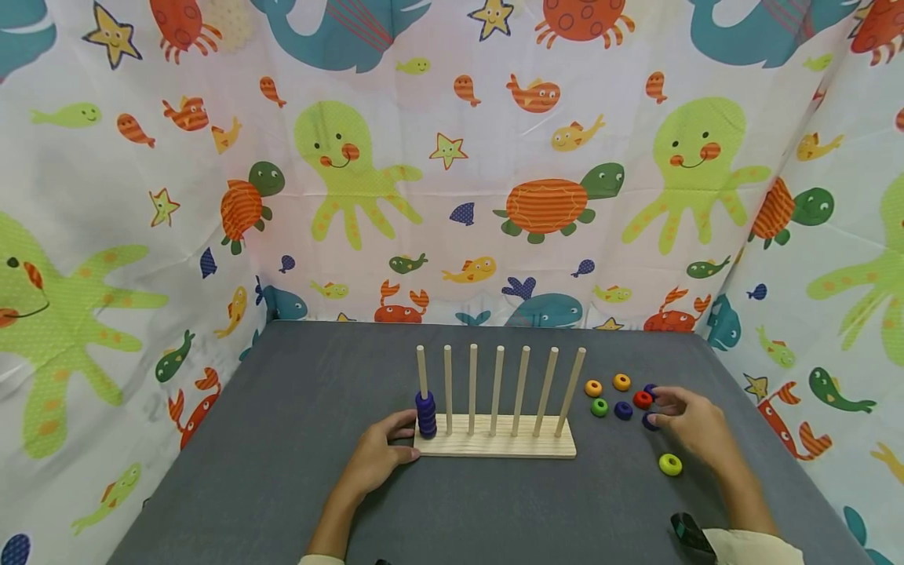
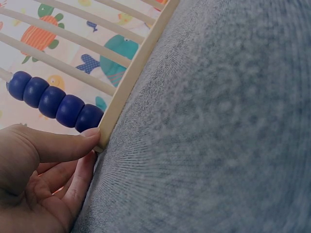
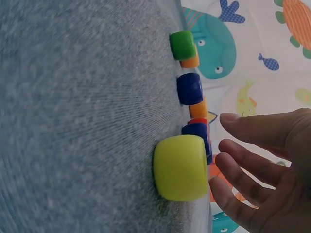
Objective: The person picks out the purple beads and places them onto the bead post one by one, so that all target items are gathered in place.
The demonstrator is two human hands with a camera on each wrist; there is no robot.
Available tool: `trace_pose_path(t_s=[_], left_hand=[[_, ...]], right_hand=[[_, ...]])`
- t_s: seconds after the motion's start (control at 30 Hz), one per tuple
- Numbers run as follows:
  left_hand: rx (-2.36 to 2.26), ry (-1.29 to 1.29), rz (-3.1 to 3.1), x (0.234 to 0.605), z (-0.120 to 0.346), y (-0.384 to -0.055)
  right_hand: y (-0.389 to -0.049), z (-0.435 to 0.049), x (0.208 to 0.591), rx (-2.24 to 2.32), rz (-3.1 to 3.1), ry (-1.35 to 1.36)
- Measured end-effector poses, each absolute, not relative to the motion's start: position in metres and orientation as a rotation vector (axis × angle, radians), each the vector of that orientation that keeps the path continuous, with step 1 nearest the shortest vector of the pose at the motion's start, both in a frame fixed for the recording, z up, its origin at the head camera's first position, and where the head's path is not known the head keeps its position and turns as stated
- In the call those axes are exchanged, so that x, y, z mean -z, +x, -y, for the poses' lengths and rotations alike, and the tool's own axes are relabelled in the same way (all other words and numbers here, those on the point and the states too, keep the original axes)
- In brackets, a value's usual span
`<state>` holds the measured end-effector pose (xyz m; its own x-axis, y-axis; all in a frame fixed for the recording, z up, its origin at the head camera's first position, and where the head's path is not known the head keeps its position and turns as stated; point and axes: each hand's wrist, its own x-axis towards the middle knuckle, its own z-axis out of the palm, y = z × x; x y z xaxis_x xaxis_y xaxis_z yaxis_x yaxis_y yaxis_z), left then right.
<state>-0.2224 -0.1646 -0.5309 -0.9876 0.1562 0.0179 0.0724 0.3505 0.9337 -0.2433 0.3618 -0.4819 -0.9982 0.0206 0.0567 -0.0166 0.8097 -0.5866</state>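
Observation:
A light wooden peg stand [image 1: 494, 446] with a row of upright pegs stands on the table. Several dark blue beads [image 1: 426, 416] are stacked on its leftmost peg. My left hand [image 1: 377, 455] holds the left end of the base, thumb and fingers at the corner beside the blue stack [image 2: 53, 99]. To the right of the stand, my right hand [image 1: 692, 424] hovers over loose beads, thumb and fingers spread with nothing between them. Its fingertips are by a blue bead [image 1: 650, 421] and a red bead [image 1: 643, 399]. A yellow-green bead [image 3: 181, 168] lies closest in the right wrist view.
Two orange beads [image 1: 593, 388], a green bead [image 1: 599, 407] and another blue bead [image 1: 623, 410] lie between the stand and my right hand. A grey cloth covers the table [image 1: 297, 392]. Behind it hangs a sea-animal curtain [image 1: 438, 188].

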Motion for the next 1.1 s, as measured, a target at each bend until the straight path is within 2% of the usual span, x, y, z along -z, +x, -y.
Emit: trace_pose_path(t_s=[0.57, 1.1], left_hand=[[-1.729, 0.212, -2.509, 0.5326, 0.1665, -0.2244], [-1.743, 0.205, -2.514, 0.5328, 0.1658, -0.2235]], right_hand=[[-0.2459, -0.3697, 0.4900, -0.911, 2.993, 0.067], [-0.2478, -0.3682, 0.4889, -0.922, 3.084, 0.018]])
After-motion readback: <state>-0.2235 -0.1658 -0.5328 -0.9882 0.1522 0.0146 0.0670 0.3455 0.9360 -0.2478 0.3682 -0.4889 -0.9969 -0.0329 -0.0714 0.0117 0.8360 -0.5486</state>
